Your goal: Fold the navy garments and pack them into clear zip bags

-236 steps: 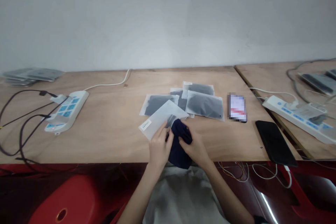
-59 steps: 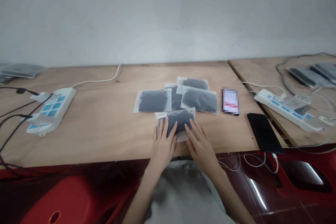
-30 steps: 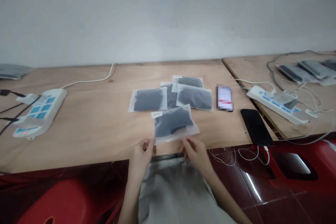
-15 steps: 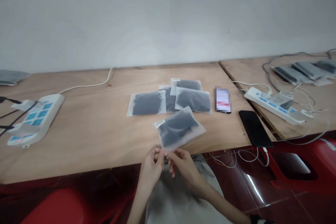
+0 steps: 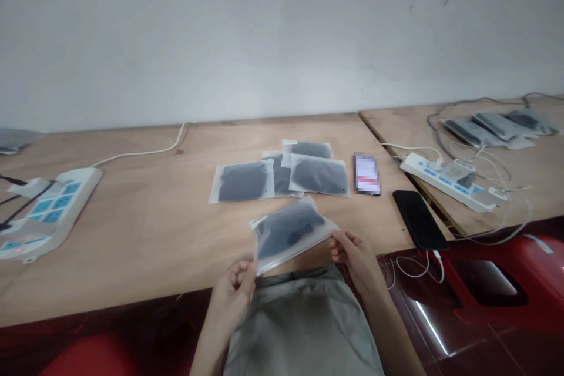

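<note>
A frosted plastic bag [image 5: 288,232] with something dark and flat inside lies at the table's front edge, a small white label at its upper left. My left hand [image 5: 235,285] is closed on the bag's lower left corner, thumb against fingers. At the right corner, my right hand [image 5: 352,249] pinches the bag between thumb and fingers. Just beyond it are several similar frosted bags, among them a left one [image 5: 242,181] and a right one [image 5: 320,175], partly overlapping.
A lit phone [image 5: 366,174] lies right of the bags, and a black phone [image 5: 420,220] with a white cable sits at the table edge. Power strips stand left [image 5: 79,200] and right [image 5: 449,179]. More bagged items [image 5: 497,126] rest at far right. Red chairs flank me.
My hands have moved apart from close together at the bag's lower left corner. My right hand has gone right and now grips the right corner. The view has shifted slightly.
</note>
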The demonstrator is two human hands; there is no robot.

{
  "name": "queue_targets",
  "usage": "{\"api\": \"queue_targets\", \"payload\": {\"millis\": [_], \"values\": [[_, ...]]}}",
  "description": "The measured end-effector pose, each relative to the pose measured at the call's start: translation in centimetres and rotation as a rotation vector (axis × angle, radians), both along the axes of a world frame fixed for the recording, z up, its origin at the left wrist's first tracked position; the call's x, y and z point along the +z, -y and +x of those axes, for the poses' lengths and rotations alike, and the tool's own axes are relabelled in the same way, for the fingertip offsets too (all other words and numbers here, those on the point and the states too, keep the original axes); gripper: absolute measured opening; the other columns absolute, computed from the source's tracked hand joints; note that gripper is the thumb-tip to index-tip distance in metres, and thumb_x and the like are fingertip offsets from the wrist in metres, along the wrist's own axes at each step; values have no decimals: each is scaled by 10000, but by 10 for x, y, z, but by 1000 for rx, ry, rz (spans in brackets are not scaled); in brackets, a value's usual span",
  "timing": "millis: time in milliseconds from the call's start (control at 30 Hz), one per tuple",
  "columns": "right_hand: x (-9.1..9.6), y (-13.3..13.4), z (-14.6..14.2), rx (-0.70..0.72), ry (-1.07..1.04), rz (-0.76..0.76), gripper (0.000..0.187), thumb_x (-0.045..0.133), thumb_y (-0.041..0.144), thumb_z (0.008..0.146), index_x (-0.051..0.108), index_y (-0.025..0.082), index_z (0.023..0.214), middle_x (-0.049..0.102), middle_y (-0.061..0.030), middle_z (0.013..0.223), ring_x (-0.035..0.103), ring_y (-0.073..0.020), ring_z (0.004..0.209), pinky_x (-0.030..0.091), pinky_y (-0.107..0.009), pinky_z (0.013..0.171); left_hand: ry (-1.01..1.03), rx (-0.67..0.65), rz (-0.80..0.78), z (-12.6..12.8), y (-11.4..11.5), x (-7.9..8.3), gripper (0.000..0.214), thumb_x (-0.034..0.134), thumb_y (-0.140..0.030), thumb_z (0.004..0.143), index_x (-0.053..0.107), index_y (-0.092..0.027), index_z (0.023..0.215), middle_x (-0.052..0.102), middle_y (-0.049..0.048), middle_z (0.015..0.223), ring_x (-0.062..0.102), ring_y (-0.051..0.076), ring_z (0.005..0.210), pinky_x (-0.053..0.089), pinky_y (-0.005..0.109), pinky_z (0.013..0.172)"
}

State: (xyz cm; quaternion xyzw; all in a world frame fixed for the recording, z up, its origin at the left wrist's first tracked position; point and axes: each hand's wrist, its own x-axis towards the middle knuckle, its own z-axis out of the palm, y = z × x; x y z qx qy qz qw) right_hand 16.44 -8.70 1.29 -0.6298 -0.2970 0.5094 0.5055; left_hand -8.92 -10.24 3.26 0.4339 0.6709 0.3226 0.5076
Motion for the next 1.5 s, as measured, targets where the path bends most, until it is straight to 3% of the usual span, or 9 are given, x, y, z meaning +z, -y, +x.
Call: {"api": "queue_targets", "payload": {"millis": [100,200,400,633,933,1067,1167,1267,1500], "values": [[-5,1,1,-13,425,79,499,493,643,879,665,181,806,706,-93,700,662,-230,570,548,-353,529,-160,-131,74,-3,-5,7,518,505,-712,779,564,-213,652,528,-10,461,521,178,469,401,291,539],[5,3,-7,0,831,206,482,430,547,952,679,153,1074,735,-171,931,709,-309,829,570,-434,710,-431,-76,114,-7,-11,14,446,438,-620,858,614,-221,765,681,56,655,659,272,666,462,356,639],[58,-1,-22,434,1376,686,402,457,277,989,565,177,1363,494,-154,1488,421,-338,1400,408,-545,1103,-496,26,439,11,-16,32,349,448,-505,946,638,-217,1002,710,69,932,667,255,844,517,386,778],[70,-21,-33,810,1293,974,399,530,166,948,587,191,1342,494,-94,1502,437,-288,1397,344,-502,1184,-333,-232,909,50,-15,39,207,509,-266,965,612,-223,1139,656,78,1167,607,220,1136,483,424,1019],[17,-48,-41,904,1258,983,419,589,232,893,621,148,1303,530,-127,1465,450,-317,1387,361,-498,1171,-414,-313,1016,67,-19,28,242,536,-188,943,615,-222,1168,632,95,1205,600,228,1165,518,414,986],[-15,-34,-61,695,1033,893,418,428,198,951,629,307,1302,621,-1,1378,564,-226,1295,444,-440,1113,-448,-440,1158,78,-17,26,314,522,-127,917,624,-211,1202,669,88,1214,596,237,1192,487,443,1031],[-35,-14,-82,496,990,803,451,341,251,1001,582,252,1381,675,-102,1275,643,-261,1191,580,-483,913,-493,-544,1216,80,-19,20,376,486,-107,917,603,-187,1266,649,97,1293,531,254,1291,440,478,1084],[-45,-5,-92,222,918,697,530,190,258,1024,472,246,1473,618,-119,1348,598,-270,1252,562,-526,887,-554,-590,1183,76,-24,13,406,459,-134,935,576,-190,1320,608,99,1369,495,254,1335,417,489,1105],[1,-33,-47,739,1013,954,375,526,204,923,651,270,1271,722,-61,1214,630,-253,1205,481,-431,1087,-651,-558,923,50,-46,-7,472,397,-220,983,476,-261,1446,553,76,1449,478,252,1362,391,517,1125]]}}
